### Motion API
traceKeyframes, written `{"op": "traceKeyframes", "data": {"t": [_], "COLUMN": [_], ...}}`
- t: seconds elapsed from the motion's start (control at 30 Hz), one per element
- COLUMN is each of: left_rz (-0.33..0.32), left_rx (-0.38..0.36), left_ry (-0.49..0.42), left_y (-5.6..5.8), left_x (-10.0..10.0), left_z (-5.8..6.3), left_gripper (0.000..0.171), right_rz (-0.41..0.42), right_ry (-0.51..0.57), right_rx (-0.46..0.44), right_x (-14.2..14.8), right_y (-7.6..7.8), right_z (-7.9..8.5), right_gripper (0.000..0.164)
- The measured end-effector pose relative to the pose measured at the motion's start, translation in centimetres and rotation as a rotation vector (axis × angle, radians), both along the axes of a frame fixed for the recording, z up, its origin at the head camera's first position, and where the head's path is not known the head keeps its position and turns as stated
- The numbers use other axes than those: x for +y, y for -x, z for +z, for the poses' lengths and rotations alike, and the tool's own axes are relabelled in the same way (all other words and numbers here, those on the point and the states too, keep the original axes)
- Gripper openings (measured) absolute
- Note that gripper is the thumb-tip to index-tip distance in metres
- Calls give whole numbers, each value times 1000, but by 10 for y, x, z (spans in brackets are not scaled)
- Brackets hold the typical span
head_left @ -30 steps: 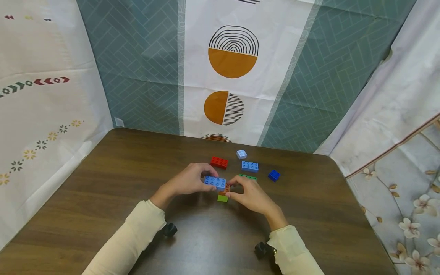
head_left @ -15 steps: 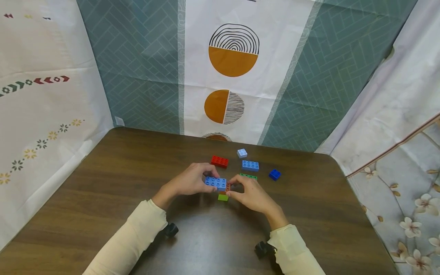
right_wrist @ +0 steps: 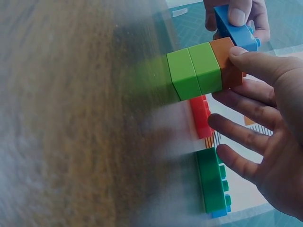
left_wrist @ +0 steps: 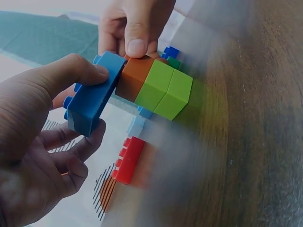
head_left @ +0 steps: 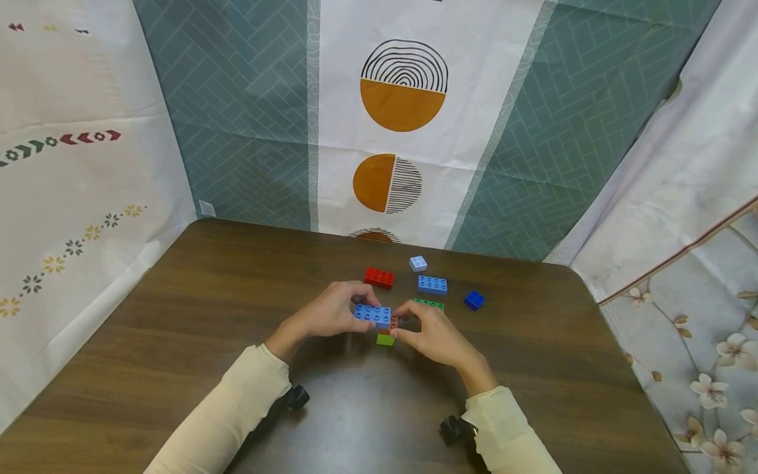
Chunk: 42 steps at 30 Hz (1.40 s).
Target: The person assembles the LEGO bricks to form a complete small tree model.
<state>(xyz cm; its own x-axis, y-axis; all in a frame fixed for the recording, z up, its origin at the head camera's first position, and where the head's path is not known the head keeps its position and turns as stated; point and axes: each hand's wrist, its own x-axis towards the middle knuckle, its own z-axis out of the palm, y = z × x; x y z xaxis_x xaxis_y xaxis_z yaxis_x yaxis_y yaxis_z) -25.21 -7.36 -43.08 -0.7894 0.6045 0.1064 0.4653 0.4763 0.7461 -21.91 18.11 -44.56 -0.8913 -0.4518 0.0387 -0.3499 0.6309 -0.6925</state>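
Presently, the left hand (head_left: 334,309) holds a blue eight-stud brick (head_left: 372,315) in a narrow grip, between its thumb and fingers. This brick lies slightly tilted over an orange brick (right_wrist: 224,59), reaching out toward the left; I cannot tell whether it is fully pressed down. The right hand (head_left: 433,334) pinches the orange brick, with its other fingers spread loosely. Under the orange brick are two light green bricks (right_wrist: 205,69), stacked upright on the table (head_left: 367,415). Behind them lie a red brick (head_left: 379,277) and a dark green brick (right_wrist: 211,180).
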Motion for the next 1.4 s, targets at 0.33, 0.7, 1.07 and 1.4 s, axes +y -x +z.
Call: {"op": "traceKeyframes", "data": {"t": [0.33, 0.7, 1.07, 1.4], "left_rz": [1, -3, -20, -50], "left_rx": [-18, -44, -78, -77], "left_ry": [-18, -42, -42, -61], "left_y": [1, 2, 5, 4], "left_x": [0, 1, -3, -1], "left_z": [-4, -10, -11, -11], "left_gripper": [24, 24, 27, 27], "right_rz": [-9, -29, -3, -1], "right_ry": [-5, -3, 6, 45], "right_rx": [-7, -12, 2, -4], "right_x": [-1, -1, -2, 14], "right_y": [0, -2, 0, 4], "right_z": [-1, -4, -3, 3], "right_gripper": [28, 27, 29, 41]}}
